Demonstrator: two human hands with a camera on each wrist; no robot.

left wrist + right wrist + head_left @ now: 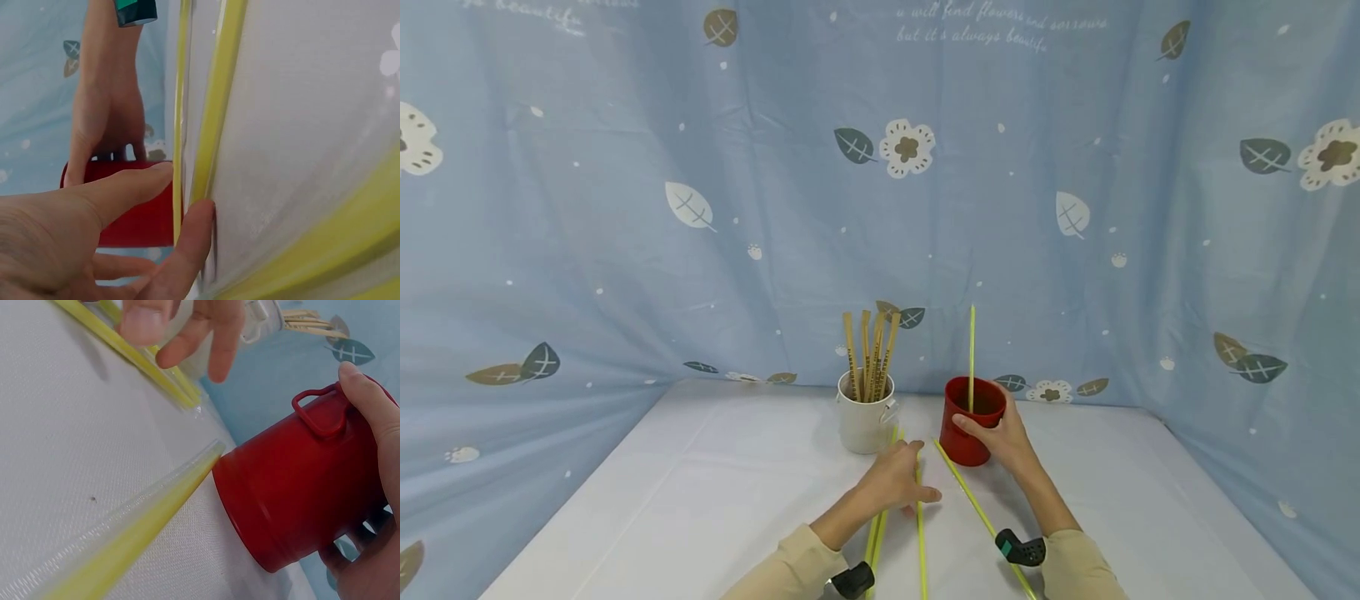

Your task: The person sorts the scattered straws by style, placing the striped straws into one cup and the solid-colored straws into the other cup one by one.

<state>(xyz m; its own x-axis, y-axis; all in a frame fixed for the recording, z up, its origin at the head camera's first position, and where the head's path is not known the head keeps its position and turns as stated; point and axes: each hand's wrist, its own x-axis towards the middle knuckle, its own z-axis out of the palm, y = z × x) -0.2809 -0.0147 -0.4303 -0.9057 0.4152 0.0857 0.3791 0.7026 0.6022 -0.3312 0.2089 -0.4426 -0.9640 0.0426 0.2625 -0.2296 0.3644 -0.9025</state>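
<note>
My right hand (1011, 437) grips a small red metal bucket (958, 442) by its side, thumb at the near rim and fingers round the far side. A thin yellow stick (972, 350) stands upright in the bucket. My left hand (891, 477) hovers low over the table, thumb and fingers spread about a yellow stick (922, 550); whether they touch it I cannot tell. In the left wrist view, the index fingertip is close to a yellow stick (215, 112). Another yellow stick (144, 531) in clear wrap lies with its tip by the bucket's base.
A white bucket (859, 429) with several printed wooden sticks (872, 358) stands left of the red one. More yellow sticks (876, 542) lie beneath and beside my left forearm. Behind the white table (700, 483) hangs a blue patterned curtain (805, 267).
</note>
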